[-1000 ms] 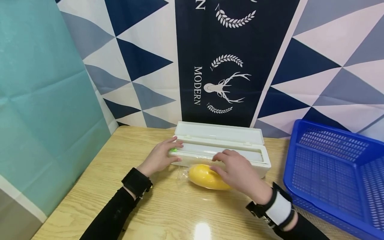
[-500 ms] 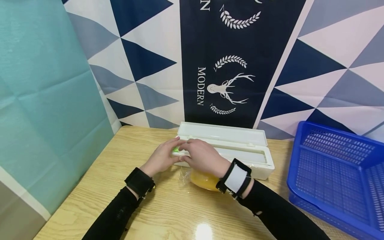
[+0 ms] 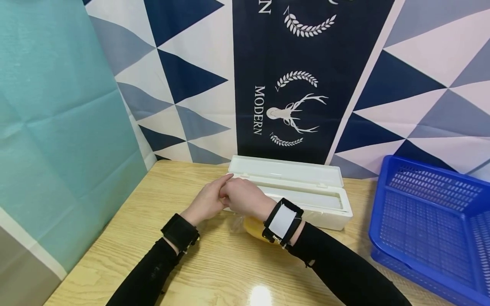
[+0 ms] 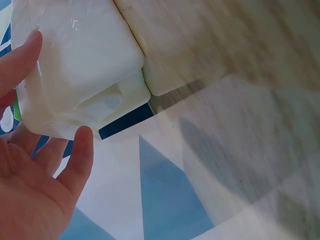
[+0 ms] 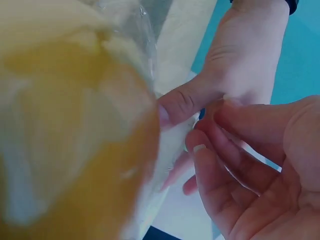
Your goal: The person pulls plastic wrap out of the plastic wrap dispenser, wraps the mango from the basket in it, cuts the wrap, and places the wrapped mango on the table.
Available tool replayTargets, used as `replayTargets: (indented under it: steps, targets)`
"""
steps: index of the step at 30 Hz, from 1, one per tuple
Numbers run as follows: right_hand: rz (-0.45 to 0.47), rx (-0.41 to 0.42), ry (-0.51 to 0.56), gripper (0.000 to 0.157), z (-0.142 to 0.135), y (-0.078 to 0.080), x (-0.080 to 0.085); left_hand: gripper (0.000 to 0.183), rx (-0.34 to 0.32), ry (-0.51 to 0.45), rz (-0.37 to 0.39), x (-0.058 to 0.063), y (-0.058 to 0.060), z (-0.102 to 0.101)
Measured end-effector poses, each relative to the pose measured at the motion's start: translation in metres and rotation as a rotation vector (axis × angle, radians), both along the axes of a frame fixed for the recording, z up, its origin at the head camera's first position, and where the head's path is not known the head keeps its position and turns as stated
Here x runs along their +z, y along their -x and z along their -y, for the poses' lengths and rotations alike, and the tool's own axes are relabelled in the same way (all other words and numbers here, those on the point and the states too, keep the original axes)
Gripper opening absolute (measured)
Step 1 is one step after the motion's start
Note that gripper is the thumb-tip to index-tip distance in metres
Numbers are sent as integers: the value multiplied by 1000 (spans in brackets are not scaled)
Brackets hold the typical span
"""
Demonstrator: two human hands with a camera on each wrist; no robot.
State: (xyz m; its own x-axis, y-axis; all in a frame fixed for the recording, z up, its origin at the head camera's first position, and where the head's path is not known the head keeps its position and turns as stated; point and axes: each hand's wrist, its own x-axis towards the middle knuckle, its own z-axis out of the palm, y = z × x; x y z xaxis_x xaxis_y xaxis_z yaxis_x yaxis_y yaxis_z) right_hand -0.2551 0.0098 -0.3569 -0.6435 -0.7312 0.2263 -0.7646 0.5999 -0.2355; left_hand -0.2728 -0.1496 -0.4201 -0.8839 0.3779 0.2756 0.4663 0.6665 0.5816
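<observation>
Cling-film dispenser (image 3: 292, 182), one, white, lies along the back edge of the table (image 3: 206, 267), with its single lid (image 3: 287, 170) tipped back toward the patterned backdrop (image 3: 195, 114). Its left end is largely hidden by two hands. The left hand (image 3: 206, 202) grips that end, thumb against the front wall and the other fingers round the corner; in the left wrist view it is cut off by the picture's edge. The right hand (image 3: 245, 197) overlaps it, thumb and fingers curled together, but its fingertips are covered in the head view, and I cannot tell whether they pinch anything. A narrow green piece (image 4: 17, 106), partly covered, shows at the dispenser's edge in the left wrist view.

One rounded yellow object (image 3: 255, 228) sits just in front of the dispenser, nearer the table's front edge. The right wrist hides most of it from above, and in the right wrist view it is large, blurred and cut off. Clear film (image 3: 237, 223) gathers at its left end; where the sheet runs under the hands is hard to make out.

Each wrist wears one strap: a black one (image 3: 180, 233) on the left, a black one with a white panel (image 3: 282, 221) on the right. One blue basket (image 3: 421, 216) stands at the table's right side, cut off by the picture. The backdrop shows one deer head (image 3: 281, 114).
</observation>
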Motion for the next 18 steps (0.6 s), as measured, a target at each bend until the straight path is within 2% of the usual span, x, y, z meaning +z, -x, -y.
replayTargets:
  steps: [7, 14, 18]
  targets:
    - [-14, -24, 96, 19, -4, 6, -13, 71, -7, 1, -21, 0, 0, 1]
    - [-65, -137, 168, 13, -6, 10, -26, 68, -3, 22, -45, 0, 0, 0]
    - [-61, -157, 196, 14, -2, 13, -28, 66, 5, 15, -37, 0, 0, 0]
